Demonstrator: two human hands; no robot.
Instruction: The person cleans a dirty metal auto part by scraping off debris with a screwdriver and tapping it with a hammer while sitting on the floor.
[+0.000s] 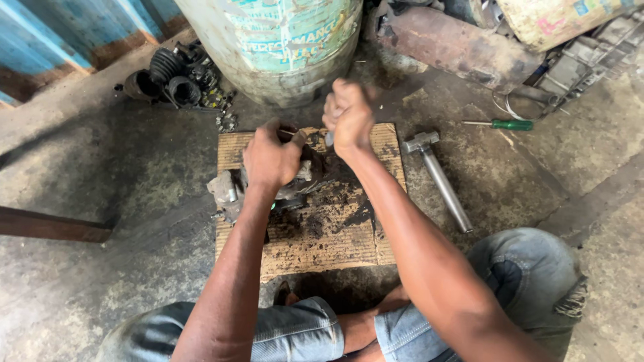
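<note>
Drum: a big, pale, stained drum (268,47) stood at the top of the view, on a grimy concrete floor (100,268).
Cardboard: a flattened sheet of brown cardboard (315,255) lay on the floor before the seated person, smeared with dark grease and crumbs of dirt.
Metal part: a grey, grease-caked metal part (231,191) sat on the left half of the cardboard, partly hidden under the left hand. It looked heavy, rigid and slippery with oil. The best hold was probably on its blocky body, pressed down from above.
Hammer: a steel-handled hammer (439,177) lay untouched just right of the cardboard, well apart from both hands.
Left hand: the left hand (272,157) lay on top of the part, fingers curled down over its far side, thumb toward the right hand. The fingertips were hidden, so how tightly they pinched could not be told.
Right hand: the right hand (349,114) was raised just above and right of the part, fingers pressed together in a fist around a small metal tool (329,139). Only its lower end showed below the fist, and it pointed down toward the part.
Rubber boots: black ribbed rubber boots (171,74) lay heaped near the drum, upper left.
Screwdriver: a green-handled screwdriver (506,124) lay far right, beyond the hammer.
</note>
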